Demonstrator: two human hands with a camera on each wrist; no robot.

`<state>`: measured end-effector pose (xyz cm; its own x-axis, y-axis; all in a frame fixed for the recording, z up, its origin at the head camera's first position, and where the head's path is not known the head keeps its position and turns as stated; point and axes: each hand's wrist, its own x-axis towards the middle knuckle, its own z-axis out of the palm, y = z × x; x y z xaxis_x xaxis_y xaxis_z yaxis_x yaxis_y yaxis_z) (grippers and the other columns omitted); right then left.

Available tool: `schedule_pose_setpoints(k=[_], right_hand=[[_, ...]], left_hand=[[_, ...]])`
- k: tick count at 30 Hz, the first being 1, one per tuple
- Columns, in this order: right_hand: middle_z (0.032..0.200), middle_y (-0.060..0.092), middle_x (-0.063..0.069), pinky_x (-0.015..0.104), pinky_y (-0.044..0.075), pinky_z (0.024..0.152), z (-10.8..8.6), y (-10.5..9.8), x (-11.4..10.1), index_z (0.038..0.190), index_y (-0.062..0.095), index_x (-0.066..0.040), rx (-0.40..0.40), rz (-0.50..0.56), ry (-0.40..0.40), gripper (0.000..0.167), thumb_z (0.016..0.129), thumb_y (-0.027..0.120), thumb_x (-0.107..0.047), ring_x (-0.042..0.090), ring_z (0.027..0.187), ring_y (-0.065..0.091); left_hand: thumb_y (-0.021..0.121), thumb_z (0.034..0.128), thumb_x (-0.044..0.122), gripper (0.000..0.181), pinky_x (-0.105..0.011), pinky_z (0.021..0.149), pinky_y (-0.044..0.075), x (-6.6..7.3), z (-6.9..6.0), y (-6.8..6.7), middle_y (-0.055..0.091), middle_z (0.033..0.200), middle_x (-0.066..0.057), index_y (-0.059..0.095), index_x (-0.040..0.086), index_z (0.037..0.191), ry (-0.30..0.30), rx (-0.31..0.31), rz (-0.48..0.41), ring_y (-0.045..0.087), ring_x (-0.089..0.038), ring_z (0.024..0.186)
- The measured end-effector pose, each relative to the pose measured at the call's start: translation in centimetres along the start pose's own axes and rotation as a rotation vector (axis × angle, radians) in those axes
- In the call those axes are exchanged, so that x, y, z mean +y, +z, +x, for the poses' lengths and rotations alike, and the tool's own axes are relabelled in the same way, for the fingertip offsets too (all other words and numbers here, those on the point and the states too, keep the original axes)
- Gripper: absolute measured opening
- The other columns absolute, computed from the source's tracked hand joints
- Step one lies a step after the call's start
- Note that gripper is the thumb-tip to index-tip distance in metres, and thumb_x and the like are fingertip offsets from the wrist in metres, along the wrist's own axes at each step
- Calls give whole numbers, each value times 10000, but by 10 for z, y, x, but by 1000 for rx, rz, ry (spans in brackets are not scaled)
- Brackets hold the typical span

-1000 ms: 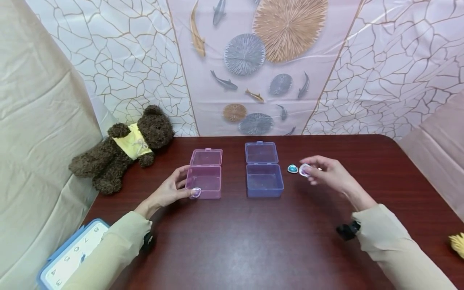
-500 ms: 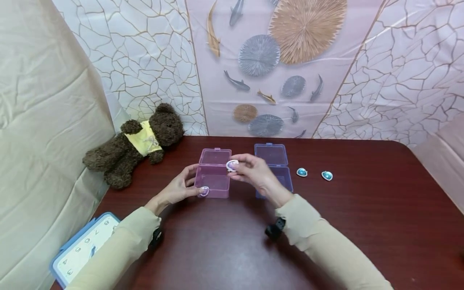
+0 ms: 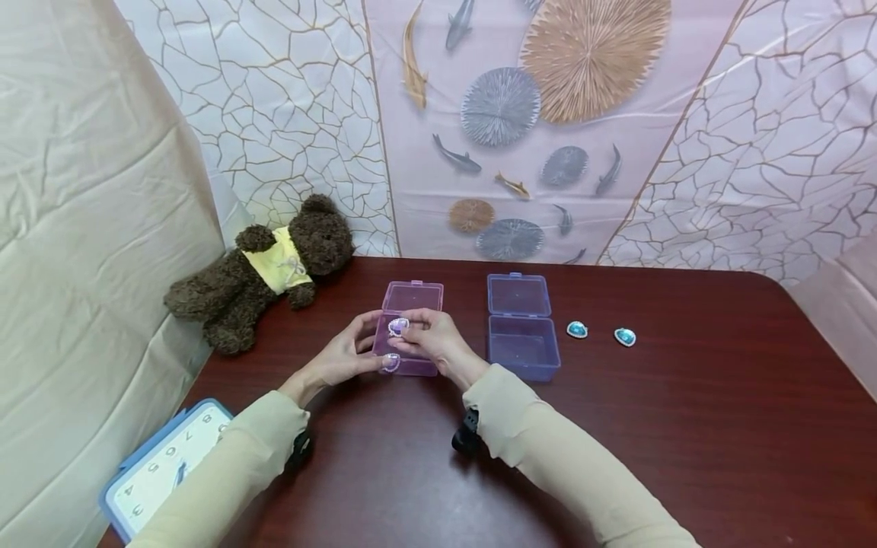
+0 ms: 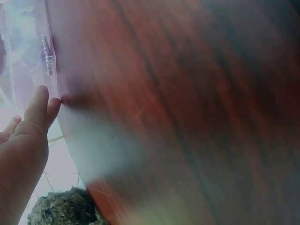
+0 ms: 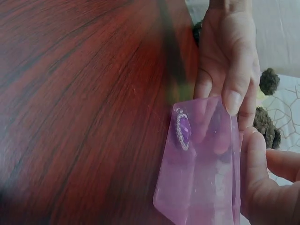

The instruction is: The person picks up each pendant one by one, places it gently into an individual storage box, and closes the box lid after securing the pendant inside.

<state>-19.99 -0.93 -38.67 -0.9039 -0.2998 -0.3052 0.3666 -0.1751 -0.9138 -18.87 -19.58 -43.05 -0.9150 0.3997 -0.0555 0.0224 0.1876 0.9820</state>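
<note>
1. far left, a blue-framed number panel shows partly behind the left sleeve; a brown teddy bear lies beyond it.
2. the left hand grips the left side of the pink box, thumb at the front, fingers round the back. that looks a sound brace; a light squeeze should be enough, as thin plastic may flex.
3. one purple gem shows through the box's front wall by the left thumb; it seems to be inside, though the clear plastic leaves some doubt. better to leave it undisturbed.
4. the right hand pinches a second purple gem over the open pink box. for a tidy release, lower the fingertips inside the walls before loosening, and lift out clear of the rim.
5. the blue box stands to the right, lid open, touched by neither hand; the right forearm should swing back without nudging it.
6. farther right, a blue gem and another blue gem lie apart on the table.
</note>
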Motion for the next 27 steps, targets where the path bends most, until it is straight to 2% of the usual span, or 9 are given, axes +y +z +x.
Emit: schedule_pose_setpoints(k=[5, 9, 14, 18, 27], right_hand=[[1056, 562, 205, 322, 562, 792, 5, 4, 2, 1256, 471, 138, 8, -44, 24, 363, 893, 466, 156, 227, 803, 679], [1103, 564, 237, 316, 560, 799, 9, 7, 1, 1252, 482, 122, 19, -81, 61, 366, 889, 464, 158, 216, 796, 677], [982, 599, 197, 280, 575, 751, 16, 11, 2, 1232, 508, 108, 48, -127, 81, 359, 877, 483, 158, 189, 730, 676], [863, 601, 155, 274, 579, 721, 18, 15, 4, 1219, 527, 107, 71, -198, 74, 348, 875, 496, 151, 217, 738, 692], [791, 555, 123, 268, 583, 690, 20, 20, 10, 1184, 560, 128, 96, -348, 28, 375, 824, 481, 198, 307, 815, 698]], left_hand=[[697, 810, 16, 813, -511, 1089, 314, 0, 0, 0, 285, 1453, -201, 202, 45, 1454, 3, 1, -6, 338, -398, 1340], [694, 809, 8, 811, -503, 1087, 320, 0, 0, 0, 289, 1447, -208, 201, 41, 1453, 12, -5, -14, 338, -402, 1337], [693, 807, 0, 809, -493, 1084, 329, 0, -1, 0, 291, 1444, -215, 203, 37, 1450, 21, -5, -11, 344, -408, 1332], [688, 807, -10, 811, -486, 1079, 337, 0, 0, 0, 285, 1443, -223, 196, 30, 1450, 24, -13, -15, 348, -409, 1328], [672, 800, -54, 808, -470, 1071, 352, -3, 1, 1, 289, 1435, -242, 197, 20, 1449, 35, -16, -29, 355, -429, 1318]])
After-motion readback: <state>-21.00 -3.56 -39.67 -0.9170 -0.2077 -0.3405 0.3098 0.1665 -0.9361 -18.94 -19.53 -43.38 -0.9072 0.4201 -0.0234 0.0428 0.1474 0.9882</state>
